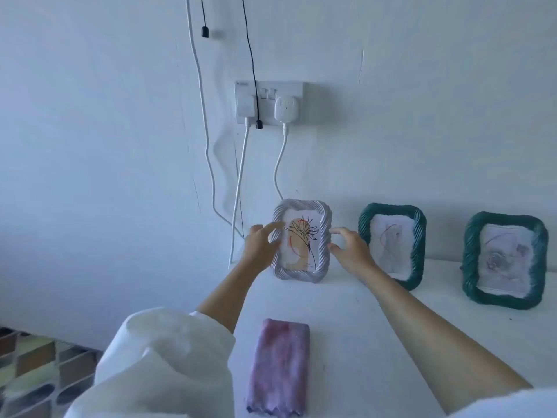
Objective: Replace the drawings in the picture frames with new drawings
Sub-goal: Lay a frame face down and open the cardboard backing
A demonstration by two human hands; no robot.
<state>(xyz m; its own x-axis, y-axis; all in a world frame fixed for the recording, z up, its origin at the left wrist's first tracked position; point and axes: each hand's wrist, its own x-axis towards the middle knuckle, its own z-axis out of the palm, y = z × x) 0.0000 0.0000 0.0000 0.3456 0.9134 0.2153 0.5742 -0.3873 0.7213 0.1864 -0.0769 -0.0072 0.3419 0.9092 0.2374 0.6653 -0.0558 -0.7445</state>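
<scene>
**Q:** State of the grip?

**A:** Two-handed, loose. The left hand [260, 247] lies against the left edge of the lilac frame [301, 205] at picture centre. Its fingers are spread and barely bent, with the index tip over the upper left corner. The right hand [351, 248] mirrors it at the right edge, fingertips at the moulding, but contact there cannot be confirmed. Neither hand is closed round the frame, which stands with its base on the white table [376, 321].

**Q:** Why one hand per side?

**A:** Probably for stability. The frame stands upright, and equal support on both edges stops it tipping or twisting. It also keeps the palms off the glazed face.

**Q:** Where are the task items?

**A:** The drawing [301, 239] in the lilac frame is a crisp black-line flower over an orange shape. Two green frames stand right of centre, the nearer green frame [391, 208] just beside the right hand and the farther green frame [506, 218] at the right edge. Each holds a fainter drawing. No loose sheets are in view.

**Q:** And the surroundings?

**A:** A folded purple cloth [278, 366] lies flat at lower centre, between the forearms, probably kept in reach for wiping the glass. From the wall socket [268, 86] at upper centre, white cables [238, 191] drop down the wall to the left of the lilac frame. Treat these as a snag risk.
</scene>
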